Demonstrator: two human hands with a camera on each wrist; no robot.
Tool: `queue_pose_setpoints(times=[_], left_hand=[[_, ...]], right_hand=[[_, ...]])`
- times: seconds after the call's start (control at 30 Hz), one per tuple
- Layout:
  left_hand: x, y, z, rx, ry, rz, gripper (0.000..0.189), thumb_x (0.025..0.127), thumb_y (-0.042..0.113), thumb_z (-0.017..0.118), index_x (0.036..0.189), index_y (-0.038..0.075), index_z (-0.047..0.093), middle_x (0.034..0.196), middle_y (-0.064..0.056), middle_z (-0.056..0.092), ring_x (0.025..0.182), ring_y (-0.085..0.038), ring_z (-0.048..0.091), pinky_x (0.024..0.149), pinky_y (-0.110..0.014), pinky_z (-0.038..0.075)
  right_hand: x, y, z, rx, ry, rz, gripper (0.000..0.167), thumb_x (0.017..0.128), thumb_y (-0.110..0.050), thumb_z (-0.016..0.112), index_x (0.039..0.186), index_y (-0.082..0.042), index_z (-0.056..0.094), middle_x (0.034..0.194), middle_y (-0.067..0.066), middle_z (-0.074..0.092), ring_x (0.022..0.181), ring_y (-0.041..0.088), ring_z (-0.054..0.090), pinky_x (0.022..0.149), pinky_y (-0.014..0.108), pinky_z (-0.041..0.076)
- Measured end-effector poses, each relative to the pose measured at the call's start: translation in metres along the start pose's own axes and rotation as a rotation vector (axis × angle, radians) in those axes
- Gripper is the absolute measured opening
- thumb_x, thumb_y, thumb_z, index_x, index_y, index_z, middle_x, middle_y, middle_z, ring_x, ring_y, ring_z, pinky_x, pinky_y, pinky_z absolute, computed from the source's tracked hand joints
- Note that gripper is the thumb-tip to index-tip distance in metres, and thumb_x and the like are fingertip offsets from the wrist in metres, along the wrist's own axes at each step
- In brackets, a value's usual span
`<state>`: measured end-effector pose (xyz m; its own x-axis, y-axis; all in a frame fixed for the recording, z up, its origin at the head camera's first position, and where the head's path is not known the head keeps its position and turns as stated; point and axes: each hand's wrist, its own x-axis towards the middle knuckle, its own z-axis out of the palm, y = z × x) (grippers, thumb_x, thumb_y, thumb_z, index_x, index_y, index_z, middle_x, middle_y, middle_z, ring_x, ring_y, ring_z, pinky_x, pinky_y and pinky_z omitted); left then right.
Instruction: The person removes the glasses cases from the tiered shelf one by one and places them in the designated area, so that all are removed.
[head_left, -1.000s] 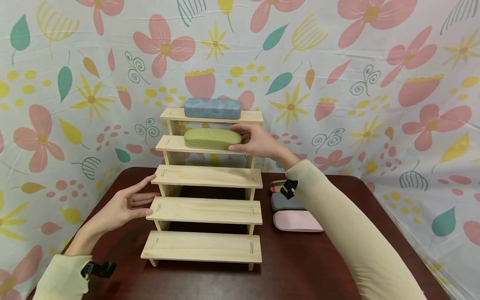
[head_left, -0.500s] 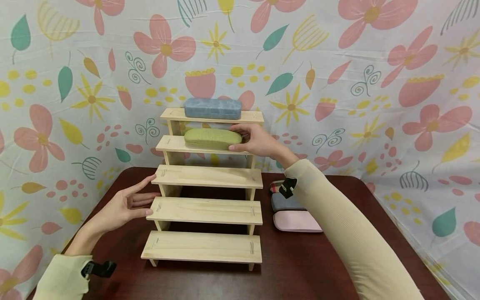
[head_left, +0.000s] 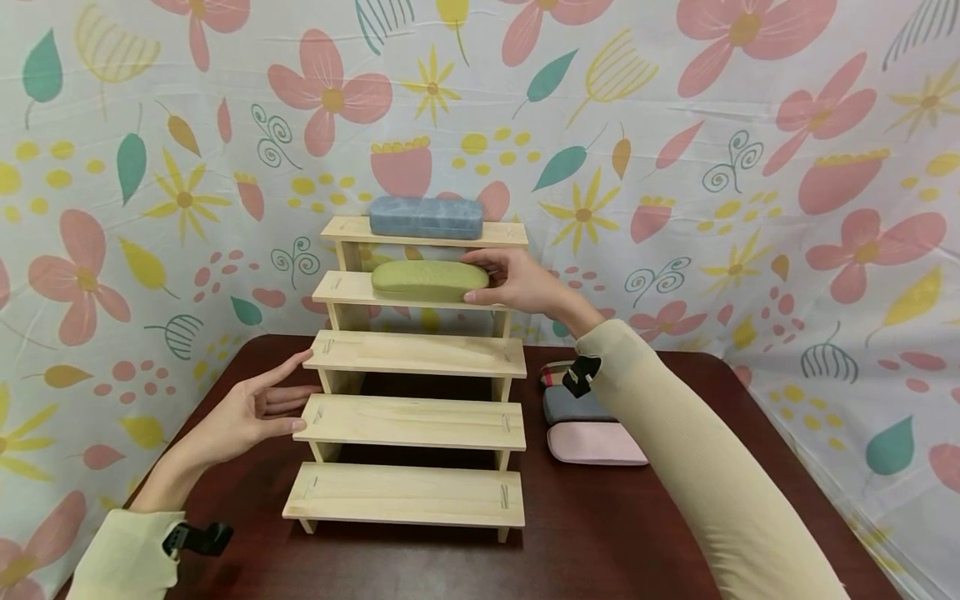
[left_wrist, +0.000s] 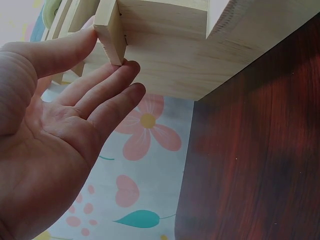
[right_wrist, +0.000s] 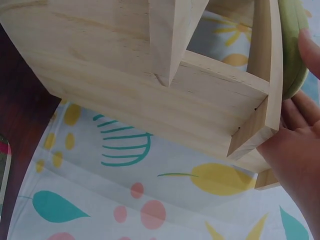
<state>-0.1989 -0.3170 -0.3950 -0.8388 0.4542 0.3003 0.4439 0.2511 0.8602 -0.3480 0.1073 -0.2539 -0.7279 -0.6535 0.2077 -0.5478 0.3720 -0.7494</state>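
A green glasses case lies on the second tier from the top of a stepped wooden shelf. My right hand grips its right end, thumb in front and fingers behind. The right wrist view catches part of the same green case with my right hand at its end. On the top tier, a blue glasses case sits apart from both hands. My left hand touches the left ends of the middle tiers with thumb and index finger extended. In the left wrist view, this left hand holds nothing.
Right of the shelf, a pink case, a grey-blue case and a plaid case lie on the dark wooden table. My right forearm partly covers them. A floral cloth hangs close behind the shelf.
The green glasses case and my right hand have shifted slightly to the right along the tier. My left hand stays in place.
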Motion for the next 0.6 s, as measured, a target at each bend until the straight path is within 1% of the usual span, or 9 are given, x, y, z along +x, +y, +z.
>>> queue_pose_setpoints(times=[0.13, 0.2, 0.27, 0.43, 0.6], left_hand=[[0.0003, 0.0002, 0.0003, 0.004, 0.003, -0.008, 0.094, 0.094, -0.007, 0.076, 0.169, 0.010, 0.023, 0.160, -0.030, 0.038, 0.128, -0.008, 0.061, 0.083, -0.037, 0.063], [0.0004, -0.0003, 0.0003, 0.003, 0.002, -0.011, 0.094, 0.094, -0.007, 0.076, 0.170, 0.010, 0.022, 0.156, -0.038, 0.037, 0.127, -0.007, 0.061, 0.083, -0.037, 0.063], [0.0004, -0.0010, 0.0003, -0.001, 0.000, -0.016, 0.095, 0.094, -0.007, 0.076, 0.170, 0.010, 0.022, 0.156, -0.040, 0.036, 0.128, -0.007, 0.061, 0.082, -0.038, 0.063], [0.0006, -0.0033, -0.0006, 0.010, 0.002, -0.026, 0.096, 0.093, -0.006, 0.077, 0.170, 0.012, 0.023, 0.157, -0.036, 0.038, 0.128, -0.007, 0.061, 0.083, -0.039, 0.063], [0.0010, -0.0012, 0.0003, 0.005, 0.002, -0.016, 0.095, 0.093, -0.007, 0.076, 0.170, 0.010, 0.022, 0.154, -0.040, 0.039, 0.127, -0.006, 0.061, 0.082, -0.037, 0.063]], right_hand=[[0.0020, 0.0008, 0.0004, -0.006, 0.004, 0.020, 0.069, 0.096, -0.015, 0.081, 0.156, -0.001, 0.050, 0.147, 0.012, 0.058, 0.107, 0.028, 0.061, 0.089, 0.040, 0.051], [0.0028, 0.0008, 0.0007, -0.008, 0.002, 0.027, 0.070, 0.096, -0.016, 0.082, 0.156, -0.001, 0.050, 0.143, 0.011, 0.060, 0.104, 0.028, 0.062, 0.087, 0.039, 0.052], [0.0039, 0.0015, 0.0009, -0.010, 0.002, 0.027, 0.070, 0.095, -0.016, 0.082, 0.156, -0.002, 0.050, 0.141, 0.010, 0.061, 0.100, 0.027, 0.062, 0.085, 0.039, 0.052], [0.0049, 0.0024, 0.0027, 0.008, 0.011, 0.032, 0.068, 0.095, -0.015, 0.083, 0.155, -0.002, 0.052, 0.136, 0.009, 0.063, 0.095, 0.027, 0.062, 0.080, 0.036, 0.053], [0.0030, 0.0014, 0.0044, 0.053, 0.027, 0.024, 0.066, 0.095, -0.010, 0.082, 0.153, -0.001, 0.053, 0.134, 0.012, 0.064, 0.097, 0.028, 0.063, 0.080, 0.035, 0.054]])
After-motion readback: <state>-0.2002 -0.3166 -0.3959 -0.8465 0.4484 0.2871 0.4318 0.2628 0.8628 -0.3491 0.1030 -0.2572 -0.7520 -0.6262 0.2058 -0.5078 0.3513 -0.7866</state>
